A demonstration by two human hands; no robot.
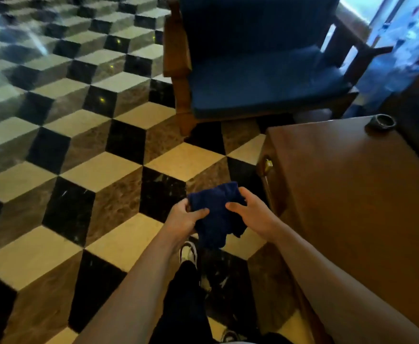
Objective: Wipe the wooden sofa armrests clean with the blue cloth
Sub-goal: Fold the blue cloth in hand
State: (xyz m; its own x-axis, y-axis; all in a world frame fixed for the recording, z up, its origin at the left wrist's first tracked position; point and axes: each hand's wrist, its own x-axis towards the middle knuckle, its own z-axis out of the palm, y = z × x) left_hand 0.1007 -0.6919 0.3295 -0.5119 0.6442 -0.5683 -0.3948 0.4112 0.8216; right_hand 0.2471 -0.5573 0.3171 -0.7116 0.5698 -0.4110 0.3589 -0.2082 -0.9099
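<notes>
Head view: the person stands on a chequered floor (pixel 79 145), holding the blue cloth (pixel 215 214) bunched at waist height between both hands. The left hand (pixel 183 219) is closed on the cloth's left edge, thumb across the front; the right hand (pixel 250 214) grips the right edge, fingers curled behind. The sofa (pixel 260 78), blue-cushioned, stands ahead and well apart; its left armrest (pixel 176 58) and right armrest (pixel 359 45) are untouched by the cloth. A wooden table (pixel 352 194) with a small dark dish (pixel 380 122) sits at right. Assessment: cloth preparation is in hand. Recommended: fold to a flat pad, then wipe along each armrest's full length.
</notes>
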